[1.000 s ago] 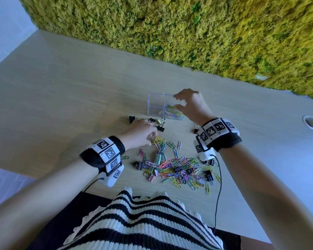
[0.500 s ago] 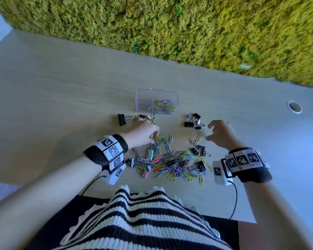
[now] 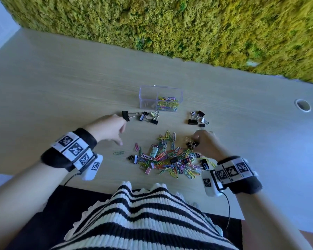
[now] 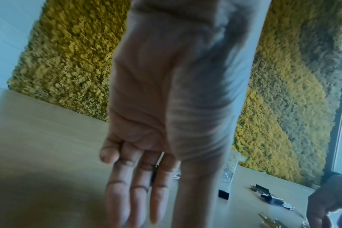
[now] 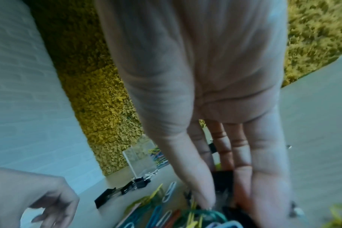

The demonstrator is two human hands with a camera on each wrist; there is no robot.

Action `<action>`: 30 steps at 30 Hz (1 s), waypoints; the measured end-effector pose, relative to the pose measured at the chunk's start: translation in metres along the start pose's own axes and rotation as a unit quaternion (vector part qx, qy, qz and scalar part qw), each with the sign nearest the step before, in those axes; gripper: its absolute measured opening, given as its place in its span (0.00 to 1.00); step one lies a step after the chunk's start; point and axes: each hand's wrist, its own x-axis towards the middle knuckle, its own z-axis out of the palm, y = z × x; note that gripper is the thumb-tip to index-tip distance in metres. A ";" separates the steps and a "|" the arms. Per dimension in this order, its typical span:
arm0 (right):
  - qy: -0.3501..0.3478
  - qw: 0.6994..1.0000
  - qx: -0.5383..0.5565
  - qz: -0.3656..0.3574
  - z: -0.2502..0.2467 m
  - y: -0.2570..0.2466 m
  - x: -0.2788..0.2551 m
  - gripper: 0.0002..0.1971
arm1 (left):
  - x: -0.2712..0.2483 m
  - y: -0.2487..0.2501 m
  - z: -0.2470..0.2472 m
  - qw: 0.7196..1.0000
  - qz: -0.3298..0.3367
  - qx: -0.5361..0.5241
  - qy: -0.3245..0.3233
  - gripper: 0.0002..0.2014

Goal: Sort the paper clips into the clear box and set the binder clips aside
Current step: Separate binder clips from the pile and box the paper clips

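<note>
A clear box (image 3: 148, 98) stands at the middle of the table, with coloured paper clips (image 3: 167, 105) in its right compartment. Nearer me lies a mixed pile (image 3: 170, 159) of paper clips and small binder clips. Binder clips are grouped left (image 3: 145, 116) and right (image 3: 197, 119) in front of the box. My left hand (image 3: 118, 130) hovers beside the leftmost black binder clip (image 3: 125, 115); in the left wrist view its fingers (image 4: 139, 192) are straight and hold nothing. My right hand (image 3: 197, 141) pinches a black binder clip (image 3: 191, 145) at the pile's right edge, seen between thumb and fingers (image 5: 223, 177).
A moss wall (image 3: 170, 24) runs along the table's far edge. A round cable hole (image 3: 302, 105) sits at the far right. One green paper clip (image 3: 119, 152) lies alone left of the pile. My striped top covers the near table edge.
My right hand came back from the clear box to the pile's right edge and closed on a black binder clip. My left hand left the pile's top and moved left toward the left binder clips.
</note>
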 end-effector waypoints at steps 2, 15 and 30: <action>-0.004 0.998 0.033 -0.048 0.005 -0.008 -0.003 0.18 | -0.010 -0.004 0.003 0.999 -0.026 0.010 -0.035 0.22; -0.144 0.977 0.046 0.149 -0.012 0.020 -0.056 0.33 | -0.018 0.052 0.034 0.997 0.073 -0.005 0.007 0.17; 0.142 0.986 0.056 -0.071 0.003 -0.025 -0.013 0.07 | -0.004 0.089 0.020 0.971 0.212 -0.079 0.078 0.12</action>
